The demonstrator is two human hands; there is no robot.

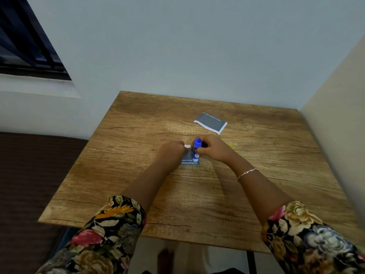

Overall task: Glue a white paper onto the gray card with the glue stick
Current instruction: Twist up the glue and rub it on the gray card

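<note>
1. The fingers of the right hand are curled round the glue stick and pinch its blue barrel about the middle. The stick stands nearly upright, its near end on or just above the gray card.
2. The left hand sits just left of the stick, over the card's left part. The back of the hand hides its fingers, so it cannot be told whether they press flat or pinch. A sliver of white paper shows between the two hands at the far edge.
3. The step looks like spreading glue. It would go best with the left hand steadying the card, and with short, even strokes carried out to the edges and corners.
4. Light pressure seems wise, since thin paper would likely drag or wrinkle.
5. Which end of the stick bears the glue cannot be told here.
6. A small yellow thing, perhaps the cap, lies just behind the right hand. A second gray sheet with a white border lies farther off to the right on the counter, well apart.
</note>
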